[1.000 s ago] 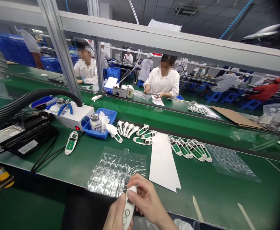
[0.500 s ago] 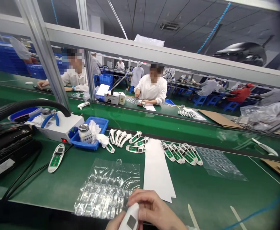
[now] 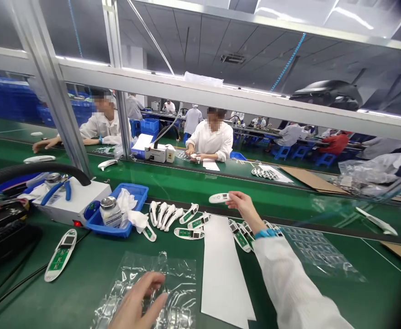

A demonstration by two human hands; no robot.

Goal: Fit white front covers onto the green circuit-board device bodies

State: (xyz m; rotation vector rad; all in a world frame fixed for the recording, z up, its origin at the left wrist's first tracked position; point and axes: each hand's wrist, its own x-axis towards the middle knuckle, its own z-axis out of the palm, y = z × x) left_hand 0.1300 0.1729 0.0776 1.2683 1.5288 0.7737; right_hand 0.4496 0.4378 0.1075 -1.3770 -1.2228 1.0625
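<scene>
My right hand (image 3: 244, 208) is stretched far forward over the green conveyor belt (image 3: 183, 183). Its fingers pinch the end of a white handheld device (image 3: 218, 198) that has a small dark screen; the device is held lengthwise, pointing left. Close to me, my left hand (image 3: 137, 304) is open and holds nothing, thumb and fingers apart above a clear plastic blister sheet (image 3: 183, 274). White half-shells with green circuit boards (image 3: 188, 233) lie beyond it, beside several white housings (image 3: 168, 214). More board-filled shells (image 3: 239, 235) are partly hidden behind my right wrist.
White paper strips (image 3: 221, 274) lie mid-table. At left are a blue tray (image 3: 121, 230) with a metal-capped jar, blue-handled pliers (image 3: 58, 192) and a black hose (image 3: 32, 171). A second blister sheet (image 3: 319, 249) lies right. Co-workers sit across the belt.
Both hands were together on the device near the table's front edge. My right hand has carried it forward over the belt; my left hand has let go and opened. The view has shifted.
</scene>
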